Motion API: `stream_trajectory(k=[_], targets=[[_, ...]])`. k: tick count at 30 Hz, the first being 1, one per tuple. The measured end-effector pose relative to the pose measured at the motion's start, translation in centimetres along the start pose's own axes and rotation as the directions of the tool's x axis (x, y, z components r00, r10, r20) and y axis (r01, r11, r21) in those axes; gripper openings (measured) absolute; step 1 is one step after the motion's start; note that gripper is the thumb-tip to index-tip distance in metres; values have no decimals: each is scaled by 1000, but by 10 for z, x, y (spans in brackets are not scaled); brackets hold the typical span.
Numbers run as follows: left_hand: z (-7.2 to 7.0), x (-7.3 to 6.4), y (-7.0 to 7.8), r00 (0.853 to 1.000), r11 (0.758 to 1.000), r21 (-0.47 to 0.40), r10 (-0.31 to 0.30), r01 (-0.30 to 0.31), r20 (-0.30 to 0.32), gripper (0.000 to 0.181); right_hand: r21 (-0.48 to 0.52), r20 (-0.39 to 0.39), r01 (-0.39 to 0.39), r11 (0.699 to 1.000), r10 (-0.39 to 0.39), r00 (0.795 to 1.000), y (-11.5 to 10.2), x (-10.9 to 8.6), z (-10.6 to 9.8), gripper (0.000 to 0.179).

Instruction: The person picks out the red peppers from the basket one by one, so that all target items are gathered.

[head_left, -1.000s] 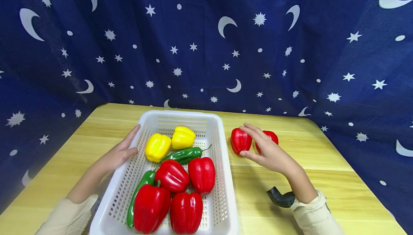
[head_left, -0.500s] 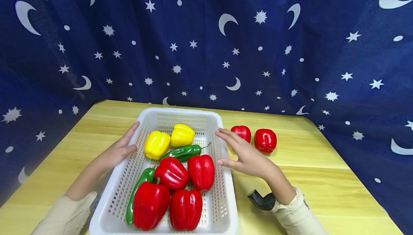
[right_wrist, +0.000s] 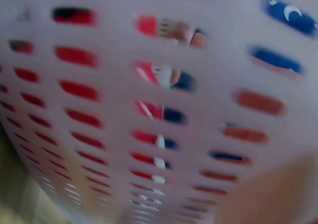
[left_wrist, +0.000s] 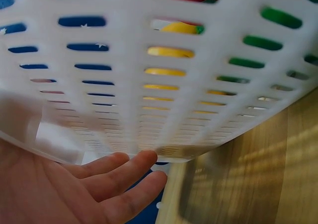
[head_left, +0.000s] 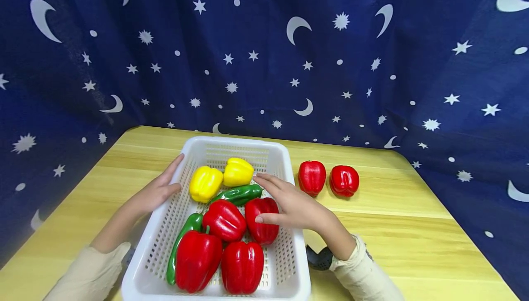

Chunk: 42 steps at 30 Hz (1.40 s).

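A white slotted plastic basket (head_left: pixel 296 264) holds two yellow bell peppers (head_left: pixel 205 184), two long green peppers (head_left: pixel 183 246) and several red bell peppers (head_left: pixel 242 268). Against the basket's left rim rests my left hand (head_left: pixel 154 195), its thumb at the rim; in the left wrist view its fingers (left_wrist: pixel 131 177) extend loosely beside the outer wall. My right hand (head_left: pixel 295 207) reaches over the right rim with fingers spread, above a red bell pepper (head_left: pixel 261 230) that it partly hides. No held object shows in either hand. In the right wrist view, the slotted basket wall (right_wrist: pixel 114 105) fills most of the picture.
Two more red bell peppers (head_left: pixel 312 178) stand on the wooden table (head_left: pixel 396 227), right of the basket. A dark blue curtain (head_left: pixel 264 53) with moons and stars hangs behind the table. A black curved piece (head_left: pixel 320 258) sits at the right wrist.
My right hand has moved left, from beside the two red bell peppers on the table to over the basket. The left hand stays at the left rim.
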<state>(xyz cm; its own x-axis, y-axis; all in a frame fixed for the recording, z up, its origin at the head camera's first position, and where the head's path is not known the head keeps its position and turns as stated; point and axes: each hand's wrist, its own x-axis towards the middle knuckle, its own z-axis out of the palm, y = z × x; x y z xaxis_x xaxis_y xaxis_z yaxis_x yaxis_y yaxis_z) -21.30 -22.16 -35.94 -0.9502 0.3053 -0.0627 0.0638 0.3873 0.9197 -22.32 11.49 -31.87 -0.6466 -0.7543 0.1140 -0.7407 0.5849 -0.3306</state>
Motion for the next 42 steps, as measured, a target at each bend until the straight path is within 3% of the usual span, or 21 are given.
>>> stream_trajectory(k=[3, 11, 23, 29, 34, 42], targets=[[1, 3, 2, 1000, 1000, 6, 13, -13, 0, 78, -85, 53, -15, 996, 19, 998, -3, 1, 5, 78], [1, 4, 5, 1000, 1000, 17, -2, 2, 2, 77, -255, 94, -16, 967, 41, 995, -8, 3, 10, 80], [1, 4, 8, 1000, 1000, 10, 1, -1, 4, 77, -417, 234, -49, 908, 159, 959, -14, 7, 9, 96], [2, 4, 8, 1000, 1000, 12, -7, 7, 0, 77, -431, 227, -61, 900, 174, 958, -15, 7, 11, 101], [3, 2, 7, 1000, 1000, 14, -15, 15, -5, 78, -382, 211, -58, 922, 148, 966, -13, 7, 11, 96], [4, 0, 4, 1000, 1000, 21, -13, 13, -3, 78, -222, 176, -69, 973, 109, 978, -8, 4, 7, 92]])
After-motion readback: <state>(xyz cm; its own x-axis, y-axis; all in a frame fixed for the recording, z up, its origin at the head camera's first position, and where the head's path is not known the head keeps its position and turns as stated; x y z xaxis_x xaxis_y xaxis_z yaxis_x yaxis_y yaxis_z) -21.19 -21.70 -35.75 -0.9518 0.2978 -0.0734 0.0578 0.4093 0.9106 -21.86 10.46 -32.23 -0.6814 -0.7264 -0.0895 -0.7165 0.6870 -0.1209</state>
